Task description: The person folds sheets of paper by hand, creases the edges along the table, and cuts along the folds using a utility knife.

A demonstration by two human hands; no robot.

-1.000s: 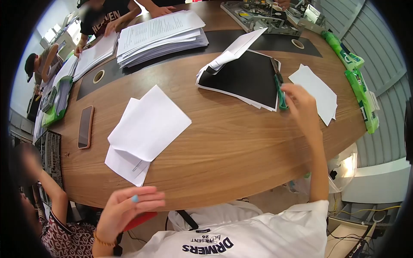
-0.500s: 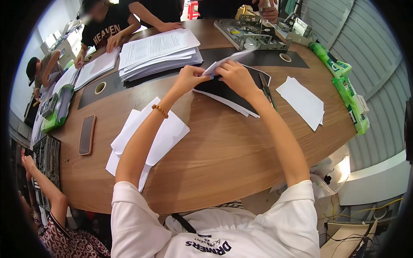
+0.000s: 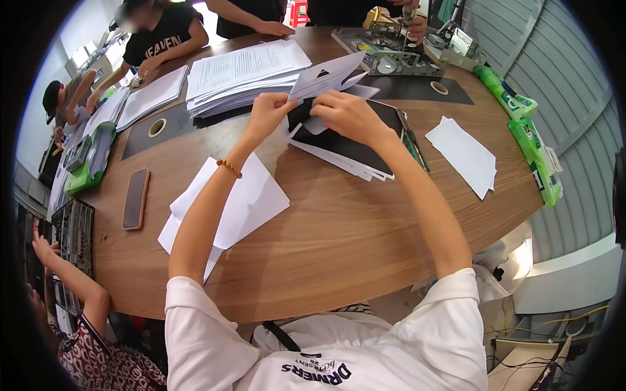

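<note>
My left hand [image 3: 268,116] pinches the lower left corner of a printed paper sheet [image 3: 326,75], which stands tilted up and bears a small black mark. The curled fingers of my right hand [image 3: 349,117] grip a loose part of the same paper lower down, with another white flap showing behind. Exactly how the layers join is hidden by the fingers. Under both hands lies a black sheet [image 3: 375,138] on top of several white sheets [image 3: 345,163]. Close to its right edge is a slim dark tool [image 3: 412,140], its kind unclear.
White papers [image 3: 251,202] lie by my left forearm, beside a phone [image 3: 135,199]. A thick stack of printed sheets [image 3: 241,72] stands ahead. White sheets [image 3: 463,156] and green packs [image 3: 535,159] are at right. Another person's hand works over an opened metal device [image 3: 391,55].
The paper has been turned up and opened out, so its printed face and a flap now show. My hands have moved slightly apart, the left one leftward.
</note>
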